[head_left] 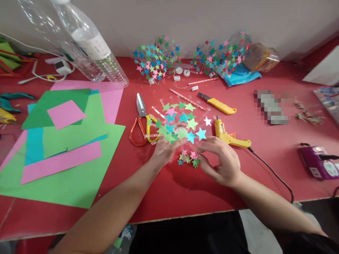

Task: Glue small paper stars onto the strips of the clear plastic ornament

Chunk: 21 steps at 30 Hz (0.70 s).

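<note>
A clear plastic piece dotted with green, blue and pink paper stars (182,128) is held up over the table; its transparent outline is hard to make out. My left hand (164,150) is closed around its lower left side. Close to its right side, my right hand (222,160) has curled fingers, with thumb and forefinger apart and nothing visible between them. A light blue star (201,134) sits on the plastic just above those fingertips. Below, between my hands, lies a small pile of loose paper stars (188,158).
Scissors (141,120) lie left, a yellow glue gun (225,134) and utility knife (218,104) right. Coloured paper sheets (63,141) cover the left side. Behind stand plastic bottles (92,46) and star-covered clear shapes (150,61), (221,56). A purple power socket (317,162) sits far right.
</note>
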Each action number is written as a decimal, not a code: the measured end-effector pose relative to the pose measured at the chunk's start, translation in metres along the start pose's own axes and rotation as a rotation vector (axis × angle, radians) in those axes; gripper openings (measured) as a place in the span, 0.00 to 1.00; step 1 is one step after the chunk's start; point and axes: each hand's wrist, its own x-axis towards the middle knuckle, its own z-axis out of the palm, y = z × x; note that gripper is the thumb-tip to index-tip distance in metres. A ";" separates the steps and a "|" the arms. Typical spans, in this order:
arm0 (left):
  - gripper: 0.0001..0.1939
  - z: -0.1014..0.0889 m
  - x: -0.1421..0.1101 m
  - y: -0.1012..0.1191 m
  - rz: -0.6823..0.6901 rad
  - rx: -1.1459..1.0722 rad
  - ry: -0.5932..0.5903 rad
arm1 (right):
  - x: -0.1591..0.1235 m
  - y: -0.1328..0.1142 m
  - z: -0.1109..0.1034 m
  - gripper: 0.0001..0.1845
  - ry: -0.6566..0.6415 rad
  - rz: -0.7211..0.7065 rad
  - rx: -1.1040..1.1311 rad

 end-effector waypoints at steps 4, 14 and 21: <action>0.12 0.005 -0.002 0.003 -0.064 -0.022 -0.021 | 0.000 0.000 0.001 0.18 0.007 -0.030 -0.002; 0.10 0.016 -0.006 0.016 -0.069 -0.074 0.109 | 0.004 0.000 -0.003 0.11 0.101 -0.089 -0.105; 0.09 0.024 -0.007 0.026 0.000 -0.063 0.043 | 0.004 0.000 -0.006 0.09 0.115 -0.098 -0.152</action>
